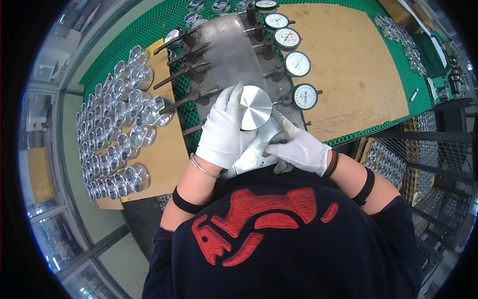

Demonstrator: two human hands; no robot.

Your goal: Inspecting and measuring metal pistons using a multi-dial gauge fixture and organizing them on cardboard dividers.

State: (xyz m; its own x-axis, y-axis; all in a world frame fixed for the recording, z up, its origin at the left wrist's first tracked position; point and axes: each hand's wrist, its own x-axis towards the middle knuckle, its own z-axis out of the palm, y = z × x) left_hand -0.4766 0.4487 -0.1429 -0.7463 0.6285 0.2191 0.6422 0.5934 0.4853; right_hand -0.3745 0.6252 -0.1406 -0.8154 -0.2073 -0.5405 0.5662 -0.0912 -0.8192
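My gloved left hand [223, 130] closes round the left side of a silvery metal piston [256, 107]. The piston's flat round face, with fine turned rings, points up. Just right of and below it is my gloved right hand [301, 147], its fingers bent, index fingertip near the piston's lower right edge. What lies between its thumb and fingers is partly hidden. Both hands are over the near end of a grey metal plate [234, 52]. Dark clamp arms [189, 101] flank that plate on the left. A round dial gauge [304, 96] sits just beyond my right hand.
Several more dial gauges [298, 64] line the plate's right side. Rows of shiny pistons [119, 114] stand on brown board at the left. A large brown board [348, 65] lies on green mesh [406, 89] to the right. Wire racks [438, 159] holding metal parts stand at the right.
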